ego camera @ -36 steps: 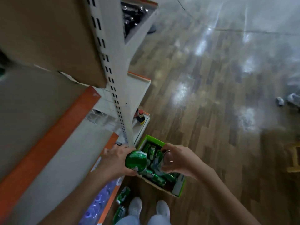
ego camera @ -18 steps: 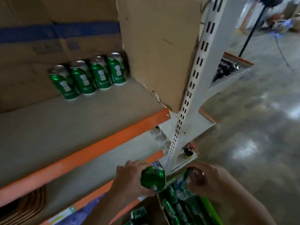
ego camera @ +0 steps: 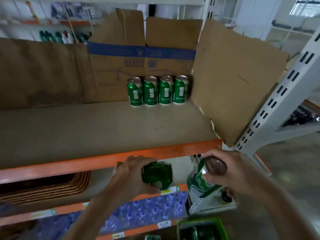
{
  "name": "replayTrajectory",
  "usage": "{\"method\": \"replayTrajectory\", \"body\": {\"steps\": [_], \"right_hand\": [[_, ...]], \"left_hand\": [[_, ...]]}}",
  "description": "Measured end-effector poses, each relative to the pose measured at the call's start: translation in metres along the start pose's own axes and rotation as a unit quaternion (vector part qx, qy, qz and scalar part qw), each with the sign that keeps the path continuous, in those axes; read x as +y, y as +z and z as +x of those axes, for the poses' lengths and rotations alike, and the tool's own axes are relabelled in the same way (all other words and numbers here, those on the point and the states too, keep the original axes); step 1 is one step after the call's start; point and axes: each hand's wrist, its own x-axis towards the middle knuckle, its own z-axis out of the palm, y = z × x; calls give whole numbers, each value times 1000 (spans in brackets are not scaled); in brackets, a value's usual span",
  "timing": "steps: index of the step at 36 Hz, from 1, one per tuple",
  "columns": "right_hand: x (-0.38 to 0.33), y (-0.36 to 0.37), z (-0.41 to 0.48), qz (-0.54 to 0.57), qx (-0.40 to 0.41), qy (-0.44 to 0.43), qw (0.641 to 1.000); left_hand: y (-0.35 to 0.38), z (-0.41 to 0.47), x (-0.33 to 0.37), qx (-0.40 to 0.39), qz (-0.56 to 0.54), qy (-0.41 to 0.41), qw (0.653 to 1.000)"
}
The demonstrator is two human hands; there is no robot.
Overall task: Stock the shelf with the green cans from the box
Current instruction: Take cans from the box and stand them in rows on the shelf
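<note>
Fingers (ego camera: 138,161) of the left hand (ego camera: 131,174) are curled round a green can (ego camera: 158,175), the right hand (ego camera: 230,172) grips a second can (ego camera: 199,182) near its top, both just below the tan shelf's (ego camera: 103,129) orange lip (ego camera: 110,158). Four shelved cans (ego camera: 157,90) stand upright at the back against cardboard boxes (ego camera: 142,66) (the green box (ego camera: 222,224) is down on the shiny floor (ego camera: 294,170)).

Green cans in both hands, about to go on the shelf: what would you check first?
1. The left hand grips the left can: ok.
2. The right hand grips the right can: ok.
3. Bare shelf in front of the four shelved cans: ok.
4. Shelved cans upright: ok.
5. Held cans above the orange edge: not ok, both are below it.
6. Held cans undented: cannot tell, blurred.
</note>
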Motion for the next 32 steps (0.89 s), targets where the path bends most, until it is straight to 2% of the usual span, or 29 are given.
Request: {"method": "replayTrajectory", "body": {"steps": [11, 15, 18, 23, 32], "right_hand": [[-50, -38, 59, 45, 15, -42, 998], [-63, -48, 76, 9, 39, -57, 998], [-69, -50, 91, 11, 22, -49, 998], [-67, -41, 119, 49, -3, -35, 998], [-43, -25, 161, 11, -16, -54, 998]], "left_hand": [[-75, 23, -22, 46, -2, 8, 999], [-92, 28, -32, 47, -4, 3, 999], [-99, 32, -39, 55, 1, -2, 998], [-102, 37, -49, 70, 0, -16, 997], [-101, 51, -48, 61, 7, -68, 996]]}}
